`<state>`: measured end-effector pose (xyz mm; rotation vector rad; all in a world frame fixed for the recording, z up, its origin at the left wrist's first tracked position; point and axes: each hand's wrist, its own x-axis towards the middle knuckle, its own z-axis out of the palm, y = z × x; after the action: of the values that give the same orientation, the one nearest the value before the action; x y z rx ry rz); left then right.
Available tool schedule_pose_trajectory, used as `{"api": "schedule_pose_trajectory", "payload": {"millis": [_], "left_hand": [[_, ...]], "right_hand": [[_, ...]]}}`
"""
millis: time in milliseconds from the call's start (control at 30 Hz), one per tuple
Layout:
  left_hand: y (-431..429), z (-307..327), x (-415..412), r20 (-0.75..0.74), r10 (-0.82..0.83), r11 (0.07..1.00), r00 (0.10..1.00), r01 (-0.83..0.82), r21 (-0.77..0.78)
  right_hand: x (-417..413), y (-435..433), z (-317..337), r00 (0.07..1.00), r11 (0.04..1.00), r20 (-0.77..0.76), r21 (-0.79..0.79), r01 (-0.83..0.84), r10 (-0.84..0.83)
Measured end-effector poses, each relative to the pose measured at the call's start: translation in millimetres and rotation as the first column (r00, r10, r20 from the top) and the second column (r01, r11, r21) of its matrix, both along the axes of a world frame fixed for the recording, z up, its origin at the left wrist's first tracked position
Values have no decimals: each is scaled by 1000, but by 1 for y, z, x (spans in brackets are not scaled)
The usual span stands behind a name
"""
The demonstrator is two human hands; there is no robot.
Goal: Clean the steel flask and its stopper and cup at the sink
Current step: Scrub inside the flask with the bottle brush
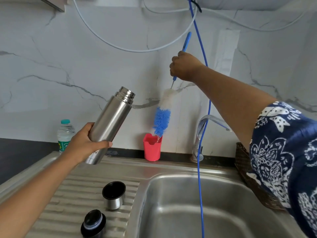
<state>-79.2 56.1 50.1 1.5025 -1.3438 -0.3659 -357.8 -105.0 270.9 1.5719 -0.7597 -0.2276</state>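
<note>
My left hand (84, 143) grips the lower part of the steel flask (111, 121), which is tilted with its open threaded mouth up and to the right. My right hand (185, 67) is closed on the blue handle of a bottle brush (163, 115). The brush hangs almost upright, and its blue-and-white bristle head has its tip just above a red holder cup (152, 147) at the wall. On the ribbed drainboard (77, 189) the steel cup (114, 194) stands mouth up. The black stopper (93, 224) sits just in front of it.
The steel sink basin (197, 212) lies at the lower right, with a tap (199, 138) behind it. A blue hose (199, 169) hangs down into the basin. A plastic water bottle (64, 133) stands at the left, and a woven basket (247, 170) at the right.
</note>
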Motion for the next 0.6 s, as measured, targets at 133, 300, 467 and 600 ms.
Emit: {"api": "schedule_pose_trajectory", "payload": {"millis": [133, 300, 467, 600], "left_hand": [[12, 6, -4, -14, -5, 1000, 1000, 5, -9], [26, 12, -6, -23, -4, 1000, 1000, 4, -5], [35, 13, -5, -37, -10, 1000, 999, 10, 11], [40, 11, -5, -23, -5, 999, 1000, 6, 43]], "right_hand": [[-11, 17, 3, 997, 998, 45, -20, 55, -54], [-19, 33, 6, 991, 996, 101, -20, 90, -88], [-26, 45, 3, 972, 993, 200, 25, 117, -120], [-46, 55, 4, 935, 989, 333, 113, 93, -126]]}}
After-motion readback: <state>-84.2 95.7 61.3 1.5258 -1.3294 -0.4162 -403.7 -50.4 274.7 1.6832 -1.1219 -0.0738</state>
